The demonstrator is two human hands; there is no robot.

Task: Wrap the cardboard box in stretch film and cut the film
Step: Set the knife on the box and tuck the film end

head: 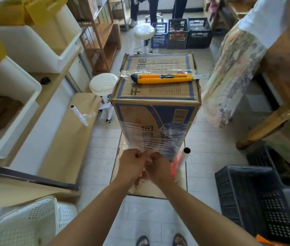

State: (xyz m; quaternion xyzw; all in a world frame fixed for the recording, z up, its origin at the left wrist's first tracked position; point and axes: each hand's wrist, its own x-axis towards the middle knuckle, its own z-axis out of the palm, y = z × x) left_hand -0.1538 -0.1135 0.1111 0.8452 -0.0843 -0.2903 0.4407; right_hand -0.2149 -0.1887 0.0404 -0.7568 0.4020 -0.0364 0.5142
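Head view: left hand (131, 164) and right hand (158, 166) pinch film (158, 139) at the box (156, 106) front. The knife (162, 78) lies crosswise atop the box, beyond both.

Cardboard box (155, 96) upright mid-aisle on a flat cardboard sheet (147, 189), with the utility knife (162, 78) lying across its top.

Stretch film (158, 137) runs over the box's near face. Low in front of it, the left hand (131, 164) and right hand (158, 167) meet, both pinching the film. A film roll (185, 157) stands just right of the box's foot. A second roll (79, 114) lies on the board to the left. One stool (103, 84) sits beside the box's left edge, and another stool (144, 32) stands behind it. Three crates (181, 32) line up further back, and a large crate (247, 201) is near right.
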